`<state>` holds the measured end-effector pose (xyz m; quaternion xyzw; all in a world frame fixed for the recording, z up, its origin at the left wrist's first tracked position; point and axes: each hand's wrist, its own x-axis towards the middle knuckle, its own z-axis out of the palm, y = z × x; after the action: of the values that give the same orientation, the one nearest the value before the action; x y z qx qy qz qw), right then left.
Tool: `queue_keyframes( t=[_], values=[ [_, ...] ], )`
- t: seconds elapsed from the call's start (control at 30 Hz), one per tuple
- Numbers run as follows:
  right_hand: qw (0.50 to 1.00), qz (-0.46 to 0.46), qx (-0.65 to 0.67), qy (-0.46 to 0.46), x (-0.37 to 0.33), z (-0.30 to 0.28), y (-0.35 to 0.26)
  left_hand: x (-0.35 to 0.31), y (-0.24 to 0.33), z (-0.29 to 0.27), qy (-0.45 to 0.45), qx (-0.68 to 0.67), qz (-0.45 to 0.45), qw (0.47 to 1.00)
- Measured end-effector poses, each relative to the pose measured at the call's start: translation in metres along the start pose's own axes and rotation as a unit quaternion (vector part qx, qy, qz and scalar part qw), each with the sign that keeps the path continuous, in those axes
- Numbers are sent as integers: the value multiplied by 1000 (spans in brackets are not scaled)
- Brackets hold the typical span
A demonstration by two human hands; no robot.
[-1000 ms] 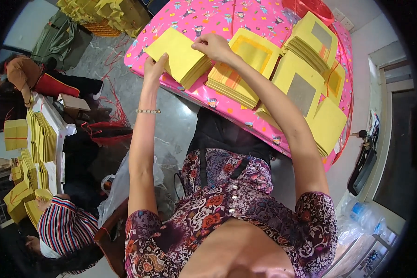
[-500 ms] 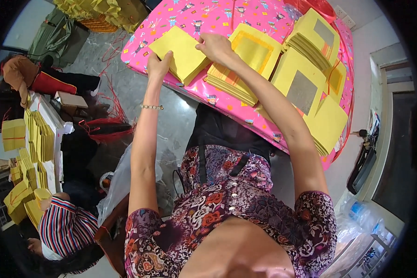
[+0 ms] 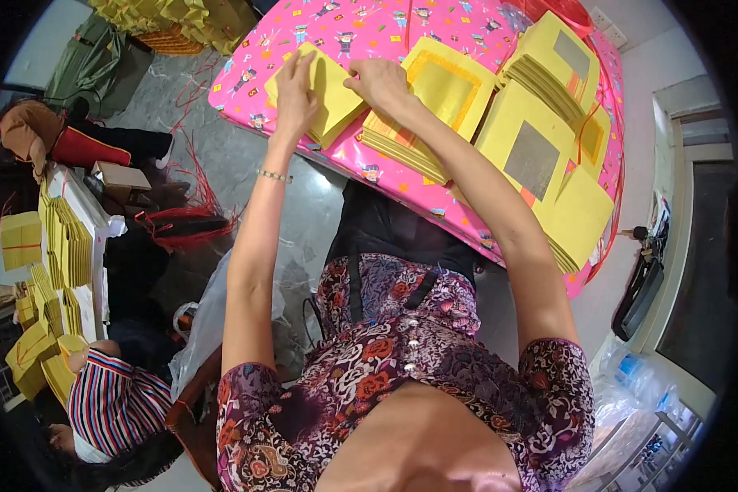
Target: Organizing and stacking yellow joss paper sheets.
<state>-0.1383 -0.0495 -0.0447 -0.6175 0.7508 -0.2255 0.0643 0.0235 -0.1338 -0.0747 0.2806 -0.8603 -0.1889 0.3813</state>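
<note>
A small stack of yellow paper sheets (image 3: 330,94) lies at the near left edge of a pink-covered table. My left hand (image 3: 295,97) rests over the stack's left part, its fingers stretched out and pointing away from me. At the stack's right edge, my right hand (image 3: 383,85) is bent inward, its thumb on the paper and its other fingers curled beside the edge. Just right of this stack, partly behind my right forearm, sits a thicker yellow paper stack (image 3: 443,78) with an orange-bordered gold square on top.
More yellow stacks (image 3: 500,123) with grey or gold squares cover the table's right side. The pink printed cover (image 3: 258,61) shows at the left. Red strings (image 3: 201,184) lie on the floor. At left, two people sit by a white table (image 3: 86,205) bearing yellow paper bundles.
My left hand has moved from the stack's left side up onto its top, and its fingers have straightened. My right hand stays at the right edge, nearly unmoved.
</note>
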Motion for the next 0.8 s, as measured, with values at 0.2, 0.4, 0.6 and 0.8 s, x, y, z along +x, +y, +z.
queue_keyframes(
  t=[0.2,0.4,0.6,0.8],
  values=[
    [997,-37,38,58,-7,2,7,0,7,21,-67,118,-58,989],
    [996,-50,61,46,-29,-31,20,-3,7,22,-67,175,-55,981],
    [996,-45,10,-73,-90,-79,41,-5,4,24,-42,184,-34,981],
    [996,-84,-23,-13,-143,-82,42,-5,7,17,-25,183,-25,983]
  ],
)
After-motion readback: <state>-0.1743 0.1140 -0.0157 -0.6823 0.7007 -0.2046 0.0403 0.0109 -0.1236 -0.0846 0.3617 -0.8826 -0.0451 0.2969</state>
